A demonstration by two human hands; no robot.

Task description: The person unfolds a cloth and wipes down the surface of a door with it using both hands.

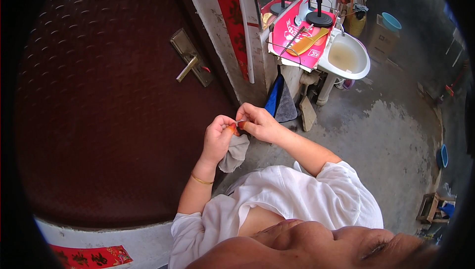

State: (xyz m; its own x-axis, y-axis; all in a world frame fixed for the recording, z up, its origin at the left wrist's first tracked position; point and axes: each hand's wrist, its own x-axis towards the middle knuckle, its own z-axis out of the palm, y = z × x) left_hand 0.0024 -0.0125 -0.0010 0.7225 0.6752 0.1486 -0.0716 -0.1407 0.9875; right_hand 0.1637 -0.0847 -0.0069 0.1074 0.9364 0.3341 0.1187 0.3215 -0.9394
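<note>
My left hand [217,138] and my right hand [258,123] meet at their fingertips in front of the dark red door [109,110]. Both are pinched around a small silvery item [240,121], with orange-red showing at the fingertips; its exact shape is too small to make out. A grey cloth [235,152] hangs below my left hand, apparently gripped by it. The door's metal lever handle [190,63] sits above and left of my hands.
A white sink [357,66] with cloudy water stands ahead-right, beside a pink-covered rack [310,58] holding a yellow comb and black stand. Blue-and-grey cloths [286,108] hang below. Farther right are a cardboard box [377,46], blue basins [443,156] and a wooden stool [428,208].
</note>
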